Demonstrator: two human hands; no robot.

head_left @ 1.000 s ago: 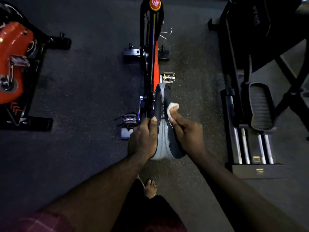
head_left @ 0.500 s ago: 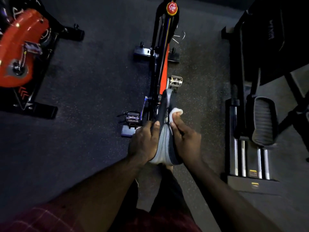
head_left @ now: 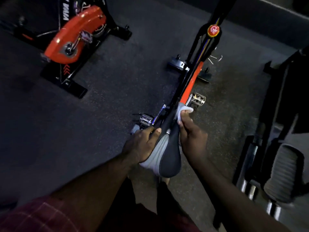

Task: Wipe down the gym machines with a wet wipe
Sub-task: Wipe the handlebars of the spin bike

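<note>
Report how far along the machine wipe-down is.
Done: nothing shows as finished; wiped surfaces cannot be told apart. In hand: the left hand grips the bike saddle while the right hand holds the wet wipe at its nose. Left: likely the rest of this bike, the orange bike and the pedal machine at right, both untouched now.
</note>
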